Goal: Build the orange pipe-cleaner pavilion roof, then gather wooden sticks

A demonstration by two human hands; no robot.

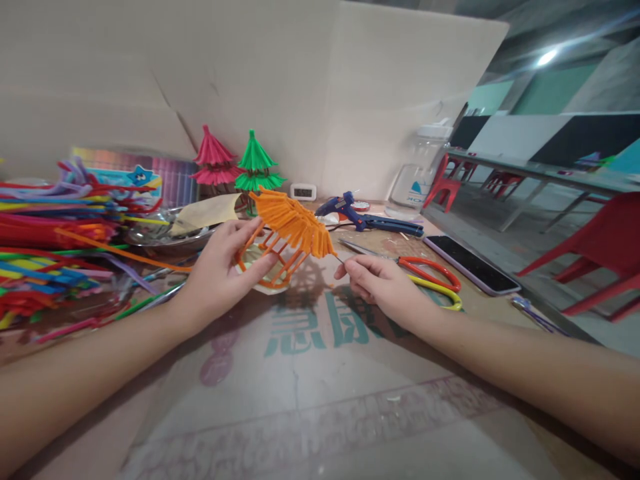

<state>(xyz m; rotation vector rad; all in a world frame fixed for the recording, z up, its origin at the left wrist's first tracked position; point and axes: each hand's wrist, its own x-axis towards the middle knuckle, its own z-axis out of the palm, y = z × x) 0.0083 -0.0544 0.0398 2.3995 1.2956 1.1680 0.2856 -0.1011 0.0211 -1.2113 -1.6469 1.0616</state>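
Note:
Above the cardboard my left hand (220, 270) grips a small orange pipe-cleaner pavilion (295, 223), thumb and fingers closed on its open frame. The pavilion is tilted, with its fringed roof toward the right and thin posts under it. At the roof's right corner my right hand (377, 280) pinches a thin dark strand; whether it is bare wire I cannot tell. Just behind the right hand lie scissors (430, 270) with red and yellow handles. A round pale piece (267, 273) shows behind the pavilion's posts.
Pipe cleaners (55, 247) are heaped at left, by a marker set (145, 177) and a metal dish (170, 230). A pink tower (217, 157) and green tower (257, 163) stand behind. Further right are a glue gun (350, 210), pliers (393, 225), a bottle (417, 170) and a phone (470, 263).

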